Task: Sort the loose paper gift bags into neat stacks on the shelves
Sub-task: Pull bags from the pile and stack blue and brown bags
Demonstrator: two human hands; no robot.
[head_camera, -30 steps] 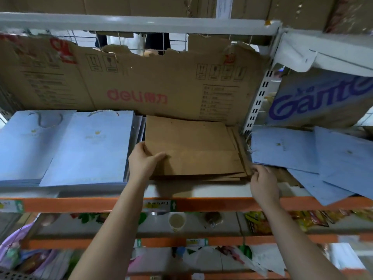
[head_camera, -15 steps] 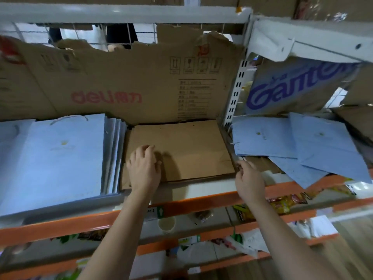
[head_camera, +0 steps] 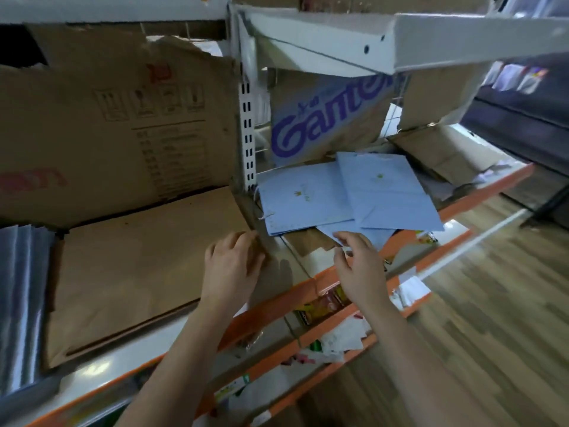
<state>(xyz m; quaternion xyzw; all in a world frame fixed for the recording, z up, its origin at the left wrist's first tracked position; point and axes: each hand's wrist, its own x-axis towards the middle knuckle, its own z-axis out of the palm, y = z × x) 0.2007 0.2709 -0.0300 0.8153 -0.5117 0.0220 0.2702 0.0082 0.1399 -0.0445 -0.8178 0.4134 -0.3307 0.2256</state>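
1. The brown stack [head_camera: 138,272] lies flat in the left bay of the shelf [head_camera: 277,300], at about 9 o'clock from the two hands. Its edges look quite even, so I judge this stack to be finished or almost finished.
2. Further out at 9 o'clock, at the border of the view, stands a blue stack [head_camera: 21,303]. It is blurred, but it seems to be in order too.
3. The left hand [head_camera: 232,266] rests on the right edge of the brown stack with bent fingers. I cannot tell whether they pinch the edge or only press on it.
4. The right hand [head_camera: 358,266] is half open, thumb apart from the fingers, and it holds nothing. Its fingertips [head_camera: 340,238] are at the corner of the lowest loose bag, touching it or just beside it; which one I cannot say.
5. The loose blue bags [head_camera: 308,198] are in the right bay, between 12 and 1 o'clock from the right hand. They lie across each other at different angles, on top of some crumpled brown bags [head_camera: 308,246].
6. At 2 o'clock, more brown bags [head_camera: 446,152] lie in a slanted, untidy heap.
7. In my judgement the work is about half done: the left bay is ordered, and the whole right bay is left to sort, blue to blue and brown to brown.
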